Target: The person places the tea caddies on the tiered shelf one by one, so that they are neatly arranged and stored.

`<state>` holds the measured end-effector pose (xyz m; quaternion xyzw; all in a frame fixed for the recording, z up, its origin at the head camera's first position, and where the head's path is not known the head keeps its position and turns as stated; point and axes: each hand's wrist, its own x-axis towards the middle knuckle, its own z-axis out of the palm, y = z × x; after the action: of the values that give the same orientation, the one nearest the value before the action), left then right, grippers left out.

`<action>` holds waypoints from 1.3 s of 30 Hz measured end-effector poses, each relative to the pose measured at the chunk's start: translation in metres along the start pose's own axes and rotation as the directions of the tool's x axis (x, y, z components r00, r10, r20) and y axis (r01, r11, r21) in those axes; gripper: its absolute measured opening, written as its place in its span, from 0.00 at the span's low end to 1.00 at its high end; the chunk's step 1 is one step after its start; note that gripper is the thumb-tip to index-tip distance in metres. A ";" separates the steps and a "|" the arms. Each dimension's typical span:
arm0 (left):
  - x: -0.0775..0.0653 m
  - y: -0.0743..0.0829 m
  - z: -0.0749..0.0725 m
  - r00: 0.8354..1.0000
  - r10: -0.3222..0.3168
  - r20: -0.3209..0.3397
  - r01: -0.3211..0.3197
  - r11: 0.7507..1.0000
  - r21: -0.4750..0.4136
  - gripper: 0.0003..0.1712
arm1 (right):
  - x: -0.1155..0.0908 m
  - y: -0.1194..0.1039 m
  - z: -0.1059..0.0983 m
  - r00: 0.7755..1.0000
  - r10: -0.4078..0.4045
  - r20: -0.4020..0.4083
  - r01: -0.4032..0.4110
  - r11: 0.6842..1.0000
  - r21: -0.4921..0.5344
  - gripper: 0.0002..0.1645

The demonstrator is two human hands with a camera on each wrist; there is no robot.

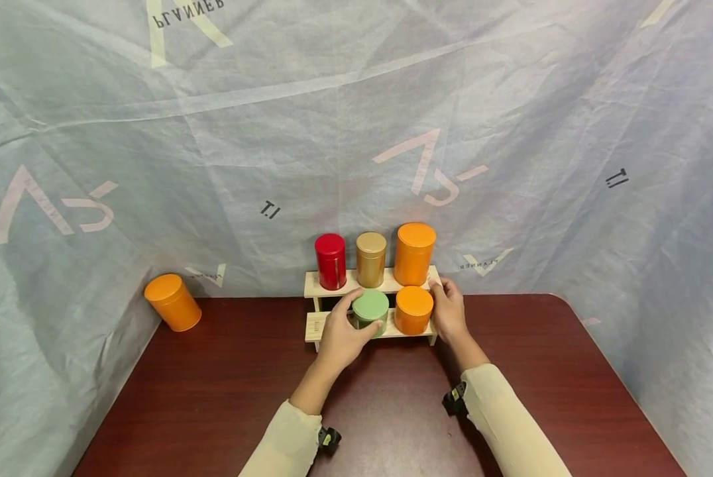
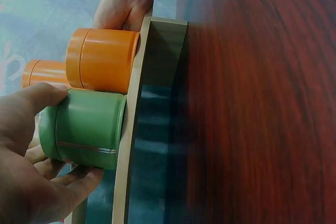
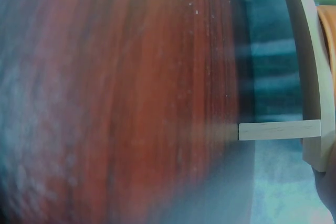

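Note:
My left hand (image 1: 342, 336) grips a round green tin (image 2: 86, 127) between thumb and fingers. The tin stands on the lower step of a two-tier wooden rack (image 1: 317, 326). My right hand (image 1: 450, 311) holds the rack's right end, thumb near the upper step and fingers partly hidden behind it. A short orange tin (image 1: 414, 311) is on the lower step, right of the green one. On the upper step stand a red tin (image 1: 330, 263), a gold tin (image 1: 371, 260) and a tall orange tin (image 1: 415, 255).
Another orange tin (image 1: 173, 303) stands apart at the table's back left corner. The dark red wooden table (image 1: 225, 397) reaches a grey printed cloth (image 1: 309, 152) that hangs behind the rack and along both sides.

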<state>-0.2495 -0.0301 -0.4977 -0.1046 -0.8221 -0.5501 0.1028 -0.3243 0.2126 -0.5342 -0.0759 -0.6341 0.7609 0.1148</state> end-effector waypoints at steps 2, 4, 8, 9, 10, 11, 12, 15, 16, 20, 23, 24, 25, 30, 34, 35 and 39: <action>0.001 -0.001 0.000 1.000 -0.003 0.003 0.003 1.000 0.006 0.44 | 0.000 0.000 0.001 1.000 0.001 0.002 -0.001 1.000 -0.001 0.15; 0.001 -0.001 0.000 1.000 -0.005 0.005 0.005 1.000 0.007 0.44 | 0.000 0.000 0.001 1.000 0.003 0.002 -0.003 1.000 -0.005 0.16; 0.001 -0.001 0.001 1.000 -0.007 0.006 0.007 1.000 0.010 0.45 | 0.000 0.000 0.000 1.000 0.008 0.001 -0.008 1.000 -0.024 0.19; 0.001 0.000 0.001 1.000 -0.004 0.003 0.004 1.000 0.012 0.45 | -0.001 0.000 0.000 1.000 0.008 0.002 -0.008 1.000 -0.022 0.19; 0.000 0.000 0.002 1.000 0.002 -0.001 -0.002 1.000 0.012 0.45 | -0.001 -0.001 0.000 1.000 0.007 0.001 -0.007 1.000 -0.026 0.19; 0.000 0.000 0.002 1.000 0.008 -0.004 -0.008 1.000 0.013 0.45 | -0.001 -0.001 0.000 1.000 0.006 0.000 -0.006 1.000 -0.029 0.19; 0.000 -0.001 0.003 1.000 0.015 -0.010 -0.015 1.000 0.017 0.45 | -0.002 -0.002 0.000 1.000 0.007 -0.001 -0.007 0.999 -0.031 0.18; -0.001 0.000 0.005 0.999 0.027 -0.023 -0.027 0.999 0.026 0.44 | -0.002 -0.001 0.001 1.000 0.005 -0.008 -0.006 0.999 -0.037 0.16; -0.001 0.000 0.005 0.999 0.028 -0.025 -0.028 0.999 0.029 0.44 | -0.002 -0.001 0.001 1.000 0.005 -0.011 -0.006 0.999 -0.040 0.16; -0.001 0.002 0.006 0.999 0.026 -0.031 -0.025 0.999 0.048 0.44 | -0.003 -0.003 0.001 1.000 0.005 -0.014 -0.006 0.999 -0.040 0.16; -0.002 0.004 0.006 0.998 0.038 -0.043 -0.035 0.998 0.057 0.44 | -0.003 -0.004 0.002 1.000 0.001 -0.015 -0.002 0.999 -0.036 0.16; -0.002 0.004 0.006 0.998 0.044 -0.049 -0.041 0.997 0.058 0.44 | -0.003 -0.004 0.003 1.000 0.001 -0.016 -0.001 0.999 -0.033 0.15; -0.003 0.004 0.007 0.997 0.049 -0.053 -0.046 0.997 0.062 0.44 | -0.003 -0.004 0.003 1.000 0.001 -0.016 -0.001 0.999 -0.033 0.15; -0.004 0.003 0.008 0.995 0.076 -0.058 -0.072 0.995 0.068 0.46 | -0.003 -0.003 0.003 1.000 -0.001 -0.013 0.001 0.999 -0.032 0.13; -0.006 0.001 0.007 0.995 0.083 -0.048 -0.080 0.995 0.053 0.48 | -0.003 -0.002 0.003 1.000 -0.009 -0.010 0.009 1.000 -0.014 0.13; -0.006 0.001 0.007 0.995 0.083 -0.046 -0.081 0.996 0.044 0.49 | -0.003 -0.003 0.003 1.000 -0.011 -0.009 0.011 1.000 -0.004 0.13; -0.008 -0.001 0.006 0.996 0.070 -0.049 -0.070 0.998 0.002 0.47 | -0.004 -0.004 0.003 1.000 -0.021 -0.003 0.021 1.000 0.021 0.15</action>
<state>-0.2424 -0.0252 -0.5028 -0.1198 -0.8152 -0.5486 0.1420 -0.3213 0.2090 -0.5300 -0.0692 -0.6264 0.7664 0.1243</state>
